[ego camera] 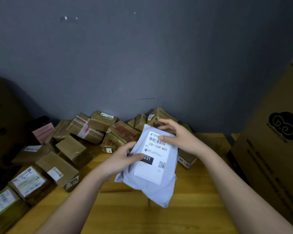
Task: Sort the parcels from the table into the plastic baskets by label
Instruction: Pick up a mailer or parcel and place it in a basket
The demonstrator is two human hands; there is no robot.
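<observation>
A person stands at a wooden table [201,208] and holds a pale grey mailer bag [152,179] up in the centre of the frame, clear of the tabletop. The left hand [120,161] grips its left edge, thumb pressed on the front near the black "231" block and the other fingers curled out of sight behind. The right hand [178,135] sits at the bag's upper right corner, thumb on the barcode of the white shipping label [155,156], fingers spread loosely over the top edge. The label faces up and reads "231-239-K01", so I judge this to be the reading step for this one parcel, with the drop not yet made.

Most of the work looks to be ahead. A heap of brown cardboard parcels [85,132] lies across the centre and lower left of the frame, against the dark wall [142,48], and another small box [186,157] sits just behind the bag at centre right. Large cartons [274,149] stand at the right edge and the upper left. No plastic basket shows anywhere in this view, so I cannot tell how many parcels are sorted already, nor where this one belongs.
</observation>
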